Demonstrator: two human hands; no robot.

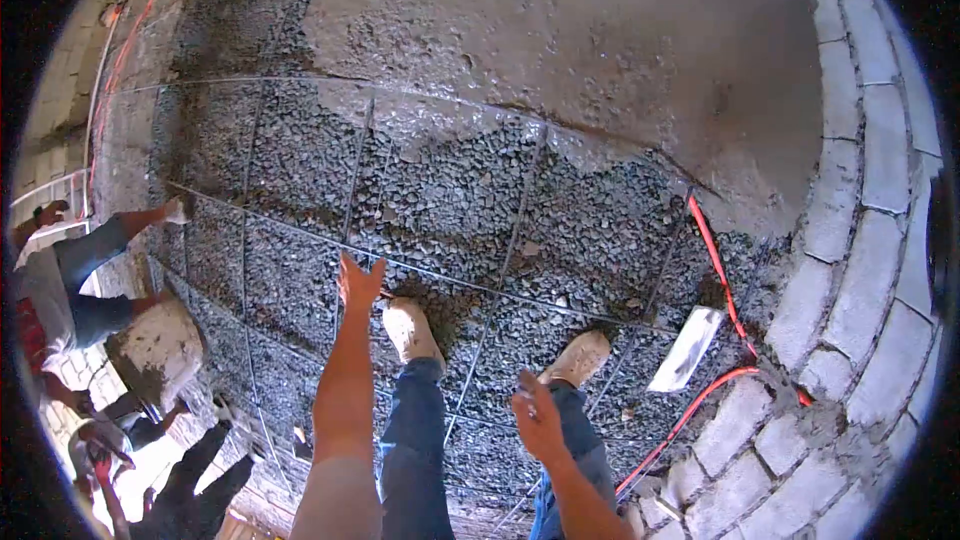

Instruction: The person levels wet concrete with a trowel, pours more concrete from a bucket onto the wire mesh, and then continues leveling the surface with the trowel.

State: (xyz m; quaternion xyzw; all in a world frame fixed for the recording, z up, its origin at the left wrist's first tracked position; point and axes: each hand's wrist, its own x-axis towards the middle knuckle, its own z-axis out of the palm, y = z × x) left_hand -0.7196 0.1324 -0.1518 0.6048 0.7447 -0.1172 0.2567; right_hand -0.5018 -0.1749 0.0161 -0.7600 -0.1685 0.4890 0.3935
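My left hand (360, 280) reaches forward with its fingers spread, over a thin steel reinforcing bar (420, 273) and near the toe of my shoe (411, 330). Nothing shows in it. Lower down, my right hand (537, 415) hangs with curled fingers in front of my other shoe (577, 357); I cannot tell what small thing they hold. Both shoes stand on dark gravel (600, 230) crossed by a grid of bars. Wet concrete (500, 20) covers the far part of the gravel, its ragged edge lying ahead of my hands.
A flat, pale rectangular piece (686, 348) lies right of my feet, beside a red hose (718, 265). Grey block wall (868, 150) curves along the right. At left, a person (75, 285) stands by a concrete-smeared white bucket (158, 348); other people are at lower left.
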